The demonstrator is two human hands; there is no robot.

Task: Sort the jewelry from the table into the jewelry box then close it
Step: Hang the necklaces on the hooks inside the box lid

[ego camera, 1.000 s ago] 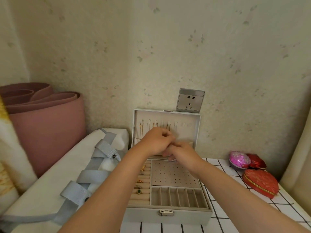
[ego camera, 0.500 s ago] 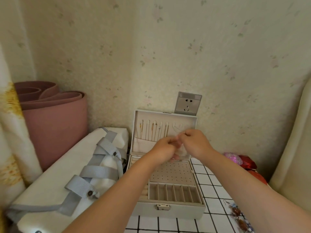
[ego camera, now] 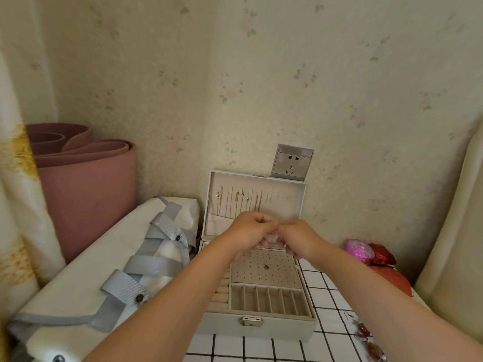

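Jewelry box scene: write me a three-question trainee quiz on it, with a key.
1. True or false: the front slots of the box hold nothing visible.
2. The earrings lie on the table to the box's: A left, B right, C back.
3. Fill in: the chains hang inside the open ____.
Key: 1 true; 2 B; 3 lid.
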